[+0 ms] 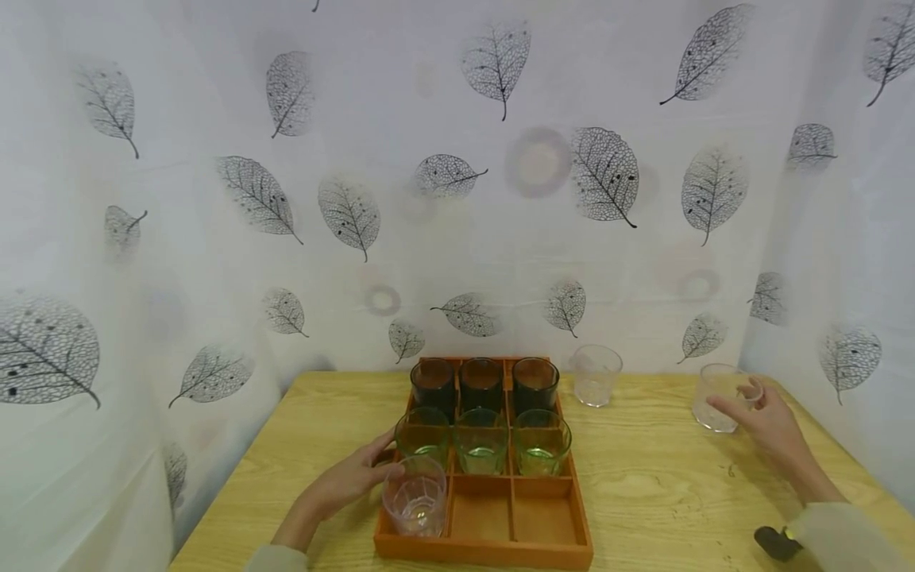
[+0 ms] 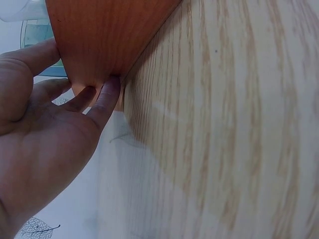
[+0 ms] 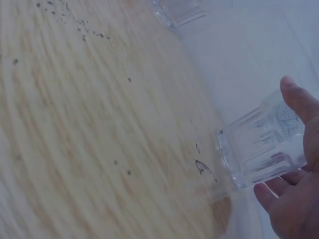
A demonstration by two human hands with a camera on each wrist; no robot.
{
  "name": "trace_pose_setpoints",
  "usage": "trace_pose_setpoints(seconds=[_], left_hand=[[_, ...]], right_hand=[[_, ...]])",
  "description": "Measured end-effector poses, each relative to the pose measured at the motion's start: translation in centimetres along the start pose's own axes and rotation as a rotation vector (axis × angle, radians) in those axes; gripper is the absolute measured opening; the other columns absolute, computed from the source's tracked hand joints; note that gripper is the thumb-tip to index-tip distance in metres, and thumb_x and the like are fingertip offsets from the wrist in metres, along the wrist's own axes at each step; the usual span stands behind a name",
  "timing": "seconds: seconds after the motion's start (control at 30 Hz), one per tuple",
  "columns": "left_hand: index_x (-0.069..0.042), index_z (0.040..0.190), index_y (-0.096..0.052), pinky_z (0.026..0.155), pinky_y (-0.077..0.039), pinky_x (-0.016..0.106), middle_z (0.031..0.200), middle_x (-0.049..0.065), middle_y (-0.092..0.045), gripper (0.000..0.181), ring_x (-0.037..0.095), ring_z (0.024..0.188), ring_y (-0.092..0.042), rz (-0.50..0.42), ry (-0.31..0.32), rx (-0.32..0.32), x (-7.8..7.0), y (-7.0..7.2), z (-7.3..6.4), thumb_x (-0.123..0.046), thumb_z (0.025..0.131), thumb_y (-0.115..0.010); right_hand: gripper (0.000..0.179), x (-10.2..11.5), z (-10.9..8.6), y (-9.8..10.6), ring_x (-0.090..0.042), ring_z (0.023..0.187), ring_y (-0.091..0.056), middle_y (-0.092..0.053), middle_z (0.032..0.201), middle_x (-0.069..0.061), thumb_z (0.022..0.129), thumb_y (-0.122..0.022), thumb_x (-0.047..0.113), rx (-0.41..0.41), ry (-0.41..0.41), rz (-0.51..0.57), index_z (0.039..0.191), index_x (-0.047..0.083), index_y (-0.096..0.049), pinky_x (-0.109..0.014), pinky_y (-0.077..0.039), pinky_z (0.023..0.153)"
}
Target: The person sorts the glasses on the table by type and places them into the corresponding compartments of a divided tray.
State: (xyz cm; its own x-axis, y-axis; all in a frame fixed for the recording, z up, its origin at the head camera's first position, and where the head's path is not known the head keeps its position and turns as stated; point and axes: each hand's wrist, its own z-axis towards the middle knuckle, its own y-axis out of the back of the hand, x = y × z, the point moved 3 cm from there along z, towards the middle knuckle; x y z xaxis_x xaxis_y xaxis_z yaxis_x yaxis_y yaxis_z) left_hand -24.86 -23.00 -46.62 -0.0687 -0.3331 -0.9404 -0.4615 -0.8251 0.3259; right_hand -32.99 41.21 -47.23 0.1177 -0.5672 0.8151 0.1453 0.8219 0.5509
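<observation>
My left hand (image 1: 350,481) rests at the left side of an orange-brown divided wooden tray (image 1: 482,552); its fingertips touch the outer wall in the left wrist view. Close to its thumb, a clear glass (image 1: 417,504) stands in the front-left compartment. At the right of the table, my right hand (image 1: 772,425) holds another clear glass (image 1: 711,409) upright, thumb on one side and fingers on the other. The right wrist view shows this tumbler (image 3: 254,154) between thumb and fingers. Three green glasses (image 1: 480,445) fill the middle row, and three dark glasses (image 1: 480,385) the back row.
One more clear glass (image 1: 596,377) stands beside the tray's back-right corner. A small dark object (image 1: 777,543) lies near the right sleeve. Behind the wooden table (image 1: 643,500) hangs a white leaf-patterned curtain (image 1: 443,238), which also runs along both sides.
</observation>
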Motion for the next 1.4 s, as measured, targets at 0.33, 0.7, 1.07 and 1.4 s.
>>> trace_pose_setpoints(seconds=[0.33, 0.7, 1.07, 1.4], left_hand=[[-0.007, 0.166, -0.011, 0.115, -0.031, 0.063, 0.167, 0.03, -0.013, 0.08, 0.05, 0.149, -0.026, 0.02, 0.017, -0.018, 0.1, 0.0, 0.0, -0.032, 0.107, -0.059], [-0.007, 0.167, -0.012, 0.116, -0.032, 0.061, 0.167, 0.028, -0.016, 0.08, 0.048, 0.148, -0.029, 0.016, -0.001, -0.004, 0.4, -0.1, 0.2, -0.032, 0.106, -0.059], [-0.008, 0.167, -0.011, 0.114, -0.035, 0.058, 0.166, 0.028, -0.02, 0.078, 0.046, 0.147, -0.031, 0.009, -0.017, 0.009, 0.2, -0.1, 0.0, -0.031, 0.108, -0.058], [-0.008, 0.167, -0.012, 0.114, -0.036, 0.056, 0.164, 0.027, -0.027, 0.078, 0.045, 0.147, -0.034, 0.009, -0.011, 0.005, 0.2, -0.1, 0.1, -0.031, 0.107, -0.058]], right_hand=[[0.096, -0.1, -0.4, -0.2, -0.058, 0.132, -0.033, -0.029, 0.155, -0.041, 0.105, -0.061, 0.04, -0.031, 0.017, -0.037, 0.161, -0.008, 0.0, -0.022, -0.042, 0.088], [0.089, 2.1, -2.4, -0.2, -0.058, 0.132, -0.035, -0.036, 0.152, -0.038, 0.105, -0.061, 0.033, -0.005, 0.065, -0.055, 0.161, -0.009, -0.006, -0.031, -0.045, 0.094], [0.081, 6.5, -5.4, -0.8, 0.017, 0.109, -0.044, -0.054, 0.134, 0.016, 0.102, -0.069, 0.021, 0.009, 0.198, -0.027, 0.16, -0.006, -0.02, -0.008, -0.038, 0.08], [0.077, 8.7, -7.8, -2.0, 0.004, 0.105, -0.059, -0.05, 0.131, 0.03, 0.102, -0.066, 0.012, 0.108, 0.221, 0.043, 0.16, -0.006, -0.018, -0.019, -0.052, 0.078]])
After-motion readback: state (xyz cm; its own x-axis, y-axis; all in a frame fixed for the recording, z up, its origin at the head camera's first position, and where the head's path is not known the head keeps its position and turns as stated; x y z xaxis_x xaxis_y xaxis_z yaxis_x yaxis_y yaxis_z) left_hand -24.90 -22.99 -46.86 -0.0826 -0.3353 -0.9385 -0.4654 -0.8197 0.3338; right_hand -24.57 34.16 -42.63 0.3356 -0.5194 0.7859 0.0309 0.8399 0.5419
